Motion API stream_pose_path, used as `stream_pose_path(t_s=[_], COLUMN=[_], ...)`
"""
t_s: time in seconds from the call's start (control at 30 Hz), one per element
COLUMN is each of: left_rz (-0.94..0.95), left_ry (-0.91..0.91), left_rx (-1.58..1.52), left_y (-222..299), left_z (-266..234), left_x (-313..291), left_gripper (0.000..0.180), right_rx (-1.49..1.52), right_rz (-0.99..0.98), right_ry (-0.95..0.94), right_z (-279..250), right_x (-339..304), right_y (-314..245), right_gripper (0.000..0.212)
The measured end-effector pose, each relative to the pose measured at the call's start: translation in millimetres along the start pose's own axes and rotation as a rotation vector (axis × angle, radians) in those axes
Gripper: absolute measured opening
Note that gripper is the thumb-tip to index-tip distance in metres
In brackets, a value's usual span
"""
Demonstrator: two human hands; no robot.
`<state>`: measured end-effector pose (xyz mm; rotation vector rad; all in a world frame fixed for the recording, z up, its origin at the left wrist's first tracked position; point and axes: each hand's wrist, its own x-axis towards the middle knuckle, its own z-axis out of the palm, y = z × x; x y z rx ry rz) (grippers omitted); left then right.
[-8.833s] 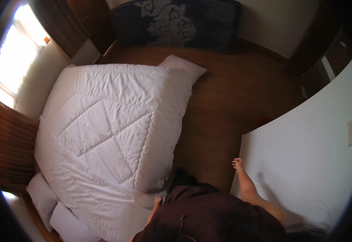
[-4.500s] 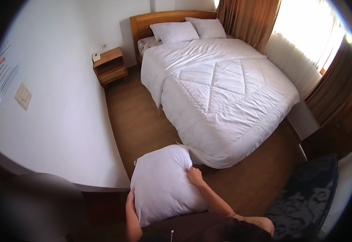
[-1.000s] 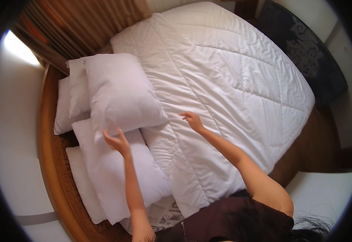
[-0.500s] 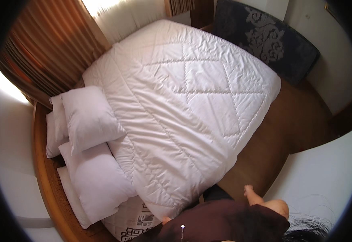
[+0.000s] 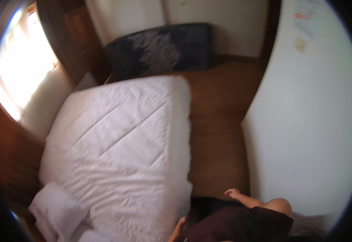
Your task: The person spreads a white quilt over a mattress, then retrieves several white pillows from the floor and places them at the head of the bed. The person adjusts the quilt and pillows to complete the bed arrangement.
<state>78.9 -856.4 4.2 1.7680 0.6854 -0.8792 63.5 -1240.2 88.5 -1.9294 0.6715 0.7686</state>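
Observation:
My left hand (image 5: 182, 221) hangs low beside the near right edge of the white quilted comforter (image 5: 139, 141). Motion blur smears its fingers, and whether it touches the cloth I cannot tell. My right hand (image 5: 232, 193) is held out over the wooden floor, with nothing in it and its fingers loosely apart. The comforter lies spread over the bed, smooth at the far end and rippled with creases nearer me. At the lower left, white pillows (image 5: 59, 209) rest on the bed, partly cut off by the dark rim.
A dark patterned padded panel (image 5: 163, 50) leans against the far wall. Brown wooden floor (image 5: 218, 121) runs between the bed and the white wall (image 5: 297, 121) on the right. A bright window (image 5: 26, 64) and an orange-brown curtain (image 5: 6, 149) are on the left.
My view has swung right toward the foot of the bed, so bed and pillows now sit lower and further left. My left hand has come away from the comforter's corner near the pillows.

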Motion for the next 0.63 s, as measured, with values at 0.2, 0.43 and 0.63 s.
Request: stream_pose_path(t_s=[0.2, 0.43, 0.63], left_rz=[0.032, 0.268, -0.114], left_ry=[-0.183, -0.155, -0.04], left_rx=[0.308, 0.926, -0.076], left_y=[124.0, 227.0, 330.2], left_z=[66.8, 123.3, 180.8], left_x=[77.9, 167.5, 195.2], left_gripper=[0.017, 0.019, 0.024], right_rx=[0.46, 0.285, 0.594], right_rz=[0.073, -0.504, 0.199], right_ry=[-0.038, 0.238, 0.275], right_z=[-61.6, -155.8, -276.3], right_x=[20.0, 87.7, 196.8], right_y=[153.3, 93.5, 6.8], right_gripper=[0.031, 0.025, 0.024])
